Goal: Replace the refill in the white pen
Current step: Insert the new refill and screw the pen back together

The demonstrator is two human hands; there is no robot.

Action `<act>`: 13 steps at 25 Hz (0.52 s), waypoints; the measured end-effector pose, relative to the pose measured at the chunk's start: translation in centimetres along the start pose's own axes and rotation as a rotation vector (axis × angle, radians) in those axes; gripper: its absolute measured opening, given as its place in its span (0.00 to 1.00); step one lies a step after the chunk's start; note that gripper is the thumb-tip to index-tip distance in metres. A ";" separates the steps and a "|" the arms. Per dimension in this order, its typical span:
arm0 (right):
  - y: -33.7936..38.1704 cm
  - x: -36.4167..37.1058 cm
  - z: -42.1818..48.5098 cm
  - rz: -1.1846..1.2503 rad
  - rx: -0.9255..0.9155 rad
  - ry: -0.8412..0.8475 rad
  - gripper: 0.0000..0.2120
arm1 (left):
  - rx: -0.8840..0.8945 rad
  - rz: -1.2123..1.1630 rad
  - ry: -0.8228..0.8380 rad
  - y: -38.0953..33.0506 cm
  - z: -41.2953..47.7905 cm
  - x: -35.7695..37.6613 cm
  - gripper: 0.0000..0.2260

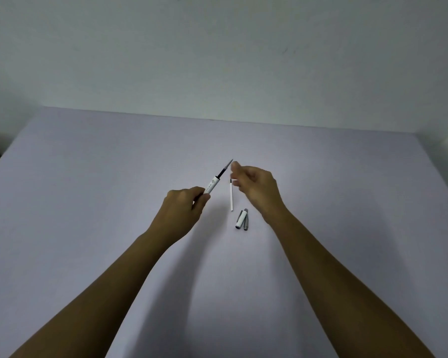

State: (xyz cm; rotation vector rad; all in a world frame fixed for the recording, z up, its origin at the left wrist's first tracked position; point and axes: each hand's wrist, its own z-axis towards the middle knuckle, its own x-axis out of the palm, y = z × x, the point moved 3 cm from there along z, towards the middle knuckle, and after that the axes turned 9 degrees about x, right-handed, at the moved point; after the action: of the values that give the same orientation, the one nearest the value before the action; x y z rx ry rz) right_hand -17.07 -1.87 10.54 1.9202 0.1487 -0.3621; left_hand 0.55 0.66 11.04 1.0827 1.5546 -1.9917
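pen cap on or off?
Off. The cap lies on the table, apart from the pen held in the left hand.

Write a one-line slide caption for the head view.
Left hand holds the uncapped white pen, right hand near its tip; loose refill and cap on the table.

No readable text anywhere. The white pen barrel (212, 184) carries a small greyish print near its open end (a logo-like mark plus a line of tiny characters), too small and blurred to read. Nothing else bears any marking.
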 end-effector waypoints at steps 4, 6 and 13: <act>-6.0 -1.3 1.5 -0.181 0.169 -0.239 0.07 | -0.030 -0.015 -0.010 0.8 -0.3 0.2 0.10; -9.5 -1.2 1.6 -0.295 0.242 -0.267 0.10 | -0.039 -0.023 -0.008 1.2 -0.5 0.4 0.10; -14.2 0.2 1.1 -0.334 0.283 -0.221 0.15 | -0.072 -0.053 -0.010 2.1 -1.0 0.9 0.10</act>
State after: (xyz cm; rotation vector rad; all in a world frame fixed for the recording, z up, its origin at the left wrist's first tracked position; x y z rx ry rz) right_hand -20.93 2.35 -2.51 2.1171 0.2856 -0.8543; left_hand 1.78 1.08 8.88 1.0126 1.6521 -1.9561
